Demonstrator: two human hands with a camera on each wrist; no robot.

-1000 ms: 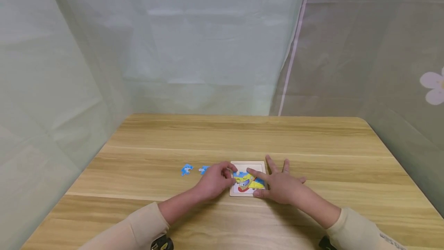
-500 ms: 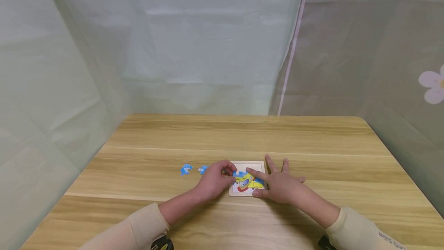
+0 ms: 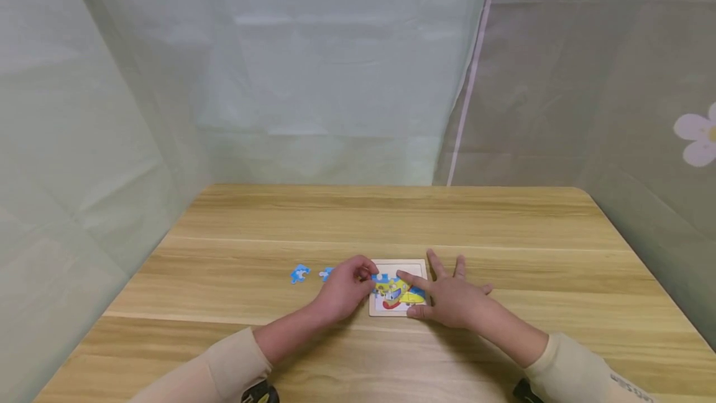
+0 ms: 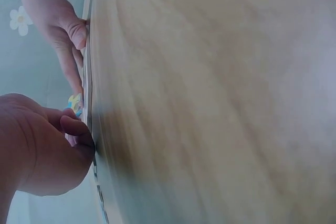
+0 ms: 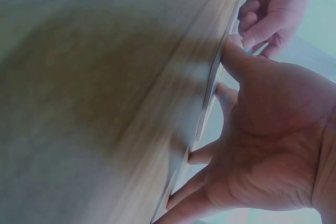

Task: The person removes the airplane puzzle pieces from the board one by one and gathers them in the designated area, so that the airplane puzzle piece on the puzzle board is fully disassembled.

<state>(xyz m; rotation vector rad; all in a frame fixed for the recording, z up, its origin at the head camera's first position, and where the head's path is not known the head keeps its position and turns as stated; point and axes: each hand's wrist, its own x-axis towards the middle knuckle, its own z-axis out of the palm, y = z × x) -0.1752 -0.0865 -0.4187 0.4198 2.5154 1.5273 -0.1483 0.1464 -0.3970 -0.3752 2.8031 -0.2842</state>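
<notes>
A small square jigsaw board (image 3: 416, 262) with a pale rim lies on the table, partly filled with a blue, yellow and red cartoon picture. At its left side my left hand (image 3: 345, 286) pinches a blue-and-yellow puzzle piece (image 3: 381, 279) between thumb and curled fingers. In the left wrist view that piece (image 4: 75, 103) stands up above the board's surface. From the right, my right hand (image 3: 452, 298) rests with spread fingers, the index fingertip on the picture and the thumb on the near rim. The fingers of my left hand hide the board's left edge.
Left of the board lie two loose blue puzzle pieces, one farther out (image 3: 300, 273) and one (image 3: 326, 274) partly behind my left hand. The wooden table (image 3: 358, 216) reaches back to hanging pale cloth (image 3: 335, 79).
My left hand has shifted slightly left, and the piece at its fingertips has moved left with it over the board. My right hand stays in place.
</notes>
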